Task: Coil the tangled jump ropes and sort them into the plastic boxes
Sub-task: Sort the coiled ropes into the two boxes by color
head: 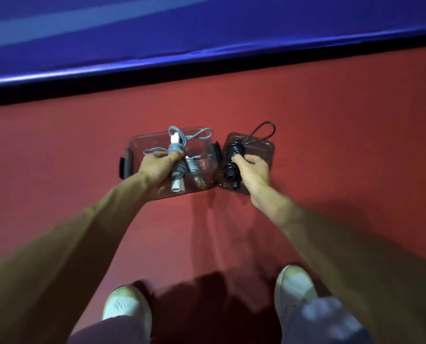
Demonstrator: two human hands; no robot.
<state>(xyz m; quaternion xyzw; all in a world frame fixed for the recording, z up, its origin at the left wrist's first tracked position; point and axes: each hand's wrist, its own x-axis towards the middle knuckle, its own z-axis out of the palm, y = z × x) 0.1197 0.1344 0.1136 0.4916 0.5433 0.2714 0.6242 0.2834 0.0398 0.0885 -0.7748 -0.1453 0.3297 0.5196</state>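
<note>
Red floor (331,145): over the big clear box (142,140), my left hand (155,165) grips a coiled grey rope (175,148); beside that box, over a small box (266,150), my right hand (253,171) grips a black rope (233,155).

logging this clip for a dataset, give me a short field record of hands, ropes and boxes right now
left hand: grips the coiled grey rope over the left box
right hand: grips the coiled black rope over the right box
boxes: clear plastic, side by side on the red floor
loose ends: grey loops at the left box's far rim; a black loop pokes past the right box's far rim
unclear: whether either rope touches its box bottom
</note>
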